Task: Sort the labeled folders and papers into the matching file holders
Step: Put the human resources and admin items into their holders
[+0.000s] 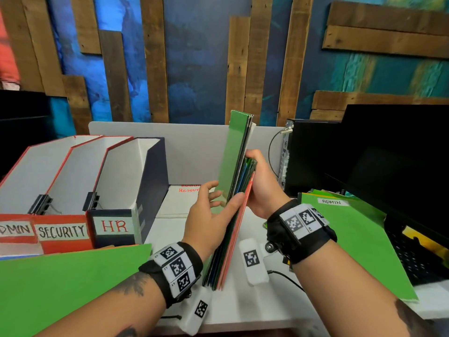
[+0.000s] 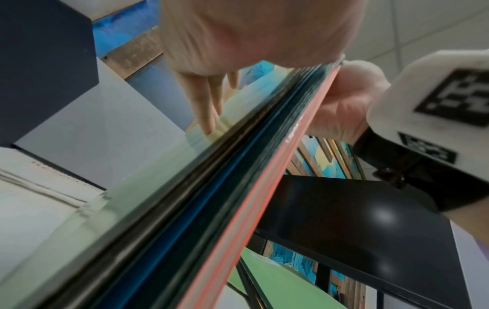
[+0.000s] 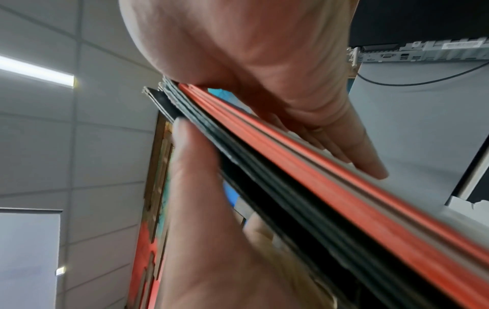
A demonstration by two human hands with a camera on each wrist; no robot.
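A stack of folders [image 1: 232,171] stands on edge above the middle of the desk, green face to the left, red folders to the right, blue and dark ones between. My left hand [image 1: 211,215] holds its lower part, straight fingers [image 2: 209,117] on the green face and the thumb lying across the edges. My right hand [image 1: 262,188] grips the stack [image 3: 291,177] from the red side, thumb hooked over the shorter folders' top. Three holders stand at the left, labeled ADMIN [image 1: 14,229], SECURITY [image 1: 62,231] and HR [image 1: 114,226].
A green folder labeled ADMIN [image 1: 352,239] lies at the right, partly on a keyboard [image 1: 413,259]. Another green folder [image 1: 73,283] lies at the front left. A white sheet with red writing [image 1: 184,200] lies beside the HR holder. A monitor [image 1: 401,166] and computer tower [image 1: 311,154] stand at the right.
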